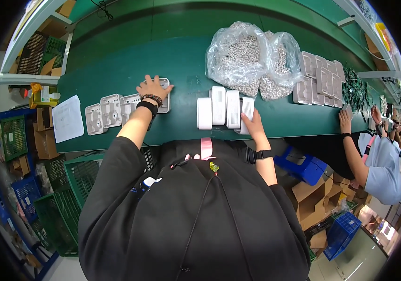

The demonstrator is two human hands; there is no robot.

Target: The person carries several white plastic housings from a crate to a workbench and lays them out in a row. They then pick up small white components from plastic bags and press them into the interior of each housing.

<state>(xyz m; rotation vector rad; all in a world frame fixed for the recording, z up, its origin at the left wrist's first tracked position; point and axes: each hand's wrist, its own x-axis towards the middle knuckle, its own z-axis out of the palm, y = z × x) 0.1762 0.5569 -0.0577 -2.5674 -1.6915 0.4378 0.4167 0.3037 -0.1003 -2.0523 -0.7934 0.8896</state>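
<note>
My left hand (154,89) lies palm down with its fingers spread over a pale grey plastic housing (165,104), whose hollow side faces up. Left of it, more such open housings (110,111) form a row. My right hand (255,122) grips the near right end of a white vented plastic housing (247,107), the last of several set side by side. Its thumb is on top; the fingers on the far side are partly hidden. The neighbouring white housing (233,110) stands just to the left.
Clear plastic bags (238,54) of small metal parts stand at the back. Stacked grey housings (324,79) and dark green strands (355,89) lie right, near a co-worker's hand (345,122). A paper sheet (67,119) rests left on the green table (182,61). Green crates (55,220) stand below.
</note>
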